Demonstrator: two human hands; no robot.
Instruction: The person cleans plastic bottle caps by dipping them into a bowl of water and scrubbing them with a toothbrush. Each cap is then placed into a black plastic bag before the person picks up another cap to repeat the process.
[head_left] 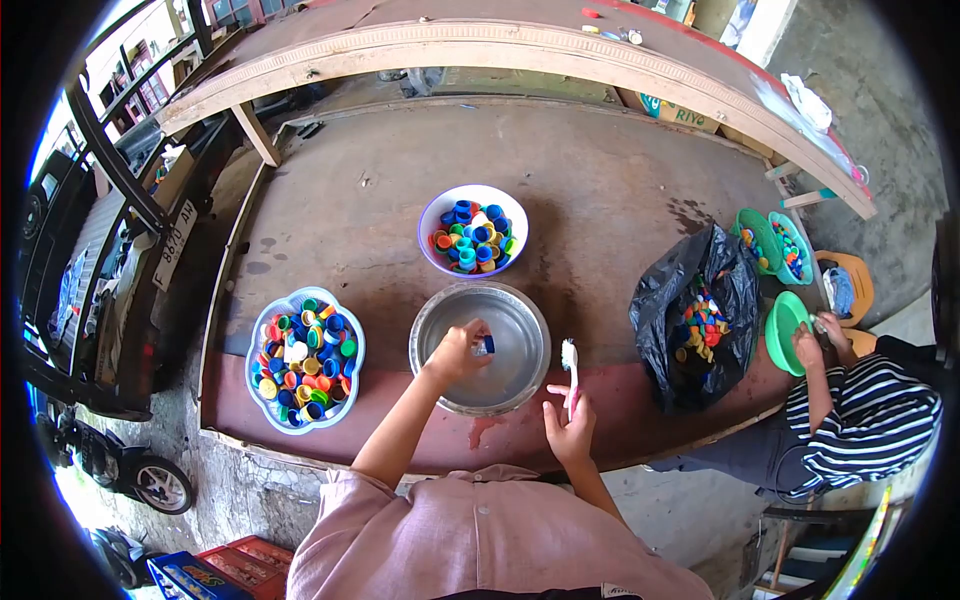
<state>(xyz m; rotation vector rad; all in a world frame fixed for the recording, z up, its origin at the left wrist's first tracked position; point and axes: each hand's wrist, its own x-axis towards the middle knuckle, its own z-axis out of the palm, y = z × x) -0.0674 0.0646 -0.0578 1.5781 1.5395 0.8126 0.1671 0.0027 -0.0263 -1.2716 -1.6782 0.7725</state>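
Over the metal basin (428,385), my left hand (460,352) is closed on a dark blue bottle cap (485,346). My right hand (570,428) grips a toothbrush (571,368) upright by its pink and white handle, bristles at the top, just right of the basin. Behind the basin stands a white bowl with a purple rim (426,222), full of coloured caps (470,240). A pale blue scalloped bowl (262,395) heaped with more caps (305,365) sits to the left.
A black plastic bag (658,300) with coloured caps lies open at the right. Beyond it, a co-worker in a striped top (865,420) holds a green bowl (778,335). Two small baskets of caps are at the table's right edge. A wooden beam (520,38) crosses the back.
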